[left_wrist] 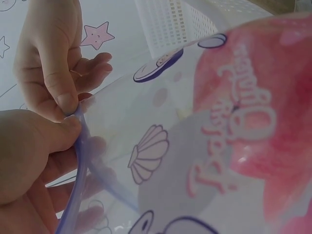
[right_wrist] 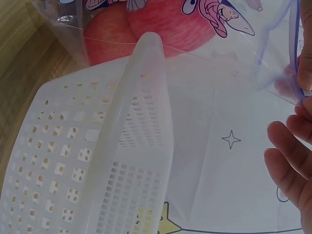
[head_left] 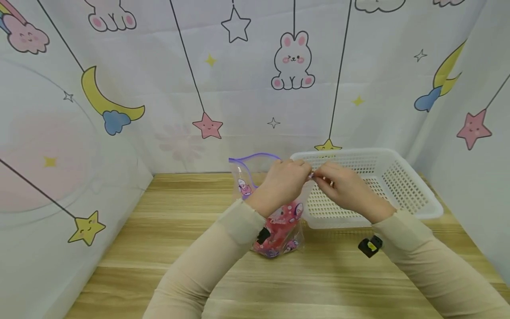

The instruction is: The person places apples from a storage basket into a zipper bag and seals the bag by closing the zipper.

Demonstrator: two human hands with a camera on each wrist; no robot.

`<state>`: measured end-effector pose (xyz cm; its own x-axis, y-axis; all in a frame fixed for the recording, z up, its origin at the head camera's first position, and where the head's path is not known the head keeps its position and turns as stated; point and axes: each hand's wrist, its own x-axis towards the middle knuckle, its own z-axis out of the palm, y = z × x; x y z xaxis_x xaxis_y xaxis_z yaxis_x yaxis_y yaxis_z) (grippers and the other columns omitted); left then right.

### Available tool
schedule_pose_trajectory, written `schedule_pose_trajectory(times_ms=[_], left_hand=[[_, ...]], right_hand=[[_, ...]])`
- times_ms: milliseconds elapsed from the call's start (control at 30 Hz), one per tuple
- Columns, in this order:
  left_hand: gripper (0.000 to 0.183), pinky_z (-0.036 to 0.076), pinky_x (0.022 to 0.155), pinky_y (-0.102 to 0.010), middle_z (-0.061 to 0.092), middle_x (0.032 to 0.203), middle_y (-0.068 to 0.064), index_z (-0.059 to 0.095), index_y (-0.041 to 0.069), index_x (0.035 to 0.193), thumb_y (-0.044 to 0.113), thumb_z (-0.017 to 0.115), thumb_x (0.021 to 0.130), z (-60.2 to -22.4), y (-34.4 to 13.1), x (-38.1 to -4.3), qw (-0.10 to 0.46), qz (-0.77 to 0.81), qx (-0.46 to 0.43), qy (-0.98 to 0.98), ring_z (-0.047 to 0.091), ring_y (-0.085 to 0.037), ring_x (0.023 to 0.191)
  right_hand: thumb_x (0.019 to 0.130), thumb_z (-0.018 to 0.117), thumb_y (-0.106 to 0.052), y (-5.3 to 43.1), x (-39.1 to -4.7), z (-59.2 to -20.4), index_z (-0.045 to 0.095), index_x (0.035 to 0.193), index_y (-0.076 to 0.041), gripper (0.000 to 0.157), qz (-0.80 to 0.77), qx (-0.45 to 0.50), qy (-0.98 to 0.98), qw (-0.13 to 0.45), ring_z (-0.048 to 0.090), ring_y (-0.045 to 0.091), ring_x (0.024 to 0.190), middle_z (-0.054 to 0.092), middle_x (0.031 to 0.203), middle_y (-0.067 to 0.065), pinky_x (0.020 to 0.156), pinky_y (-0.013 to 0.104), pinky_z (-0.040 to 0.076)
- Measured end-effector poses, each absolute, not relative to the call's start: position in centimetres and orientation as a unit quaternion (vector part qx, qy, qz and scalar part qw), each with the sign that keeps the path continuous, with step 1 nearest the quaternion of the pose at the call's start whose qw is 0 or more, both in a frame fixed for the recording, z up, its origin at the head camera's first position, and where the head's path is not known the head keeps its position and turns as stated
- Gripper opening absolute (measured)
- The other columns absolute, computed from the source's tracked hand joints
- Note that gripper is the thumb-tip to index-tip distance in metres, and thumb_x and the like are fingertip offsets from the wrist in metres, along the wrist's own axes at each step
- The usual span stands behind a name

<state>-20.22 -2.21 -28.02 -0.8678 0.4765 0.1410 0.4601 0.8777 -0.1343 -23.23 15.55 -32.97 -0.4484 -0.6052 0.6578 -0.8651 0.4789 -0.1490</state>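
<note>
A clear zip bag point(head_left: 280, 221) with a purple zip strip point(left_wrist: 80, 156) and pink sea prints stands on the table, its mouth gaping at the left. Round red things point(right_wrist: 146, 29) fill its lower part. My left hand point(head_left: 284, 181) holds the strip near the right corner, thumb on one side and fingers on the other point(left_wrist: 29, 156). Right beside it, my right hand point(head_left: 346, 186) pinches that same corner between thumb and forefinger, and its other fingers point(right_wrist: 287, 151) are loosely bent. The two thumbs point(left_wrist: 66, 103) nearly meet at the strip.
A white perforated basket point(head_left: 430, 206) stands to the right, close against the bag and under my right hand. The wooden table point(head_left: 191, 212) ends at a cartoon-printed cloth point(head_left: 247, 97) behind, with more cloth at both sides.
</note>
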Motion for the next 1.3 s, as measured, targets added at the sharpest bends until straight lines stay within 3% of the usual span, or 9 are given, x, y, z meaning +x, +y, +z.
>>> schedule_pose_trajectory(times_ms=[700, 1300], left_hand=[[0.018, 0.046, 0.076, -0.032, 0.067, 0.104, 0.004, 0.060, 0.017, 0.104, 0.030, 0.050, 0.098, -28.1, -3.4, -20.2, 0.088, 0.050, -0.256, -0.961, 0.062, -0.016, 0.092], [0.018, 0.046, 0.085, -0.035, 0.066, 0.109, 0.005, 0.061, 0.020, 0.107, 0.031, 0.050, 0.098, -27.8, -4.0, -20.2, 0.064, 0.058, -0.247, -0.965, 0.061, -0.016, 0.099]], right_hand=[[0.088, 0.061, -0.002, 15.7, -23.1, -33.3, 0.065, 0.091, -0.008, 0.007, 0.243, 0.447, -0.818, 0.269, 0.056, 0.009, 0.070, 0.063, 0.081, 0.001, 0.059, 0.030, 0.051], [0.085, 0.063, 0.001, 15.6, -22.9, -33.0, 0.065, 0.089, -0.007, 0.010, 0.245, 0.438, -0.826, 0.257, 0.056, 0.008, 0.069, 0.063, 0.080, 0.001, 0.058, 0.027, 0.051]])
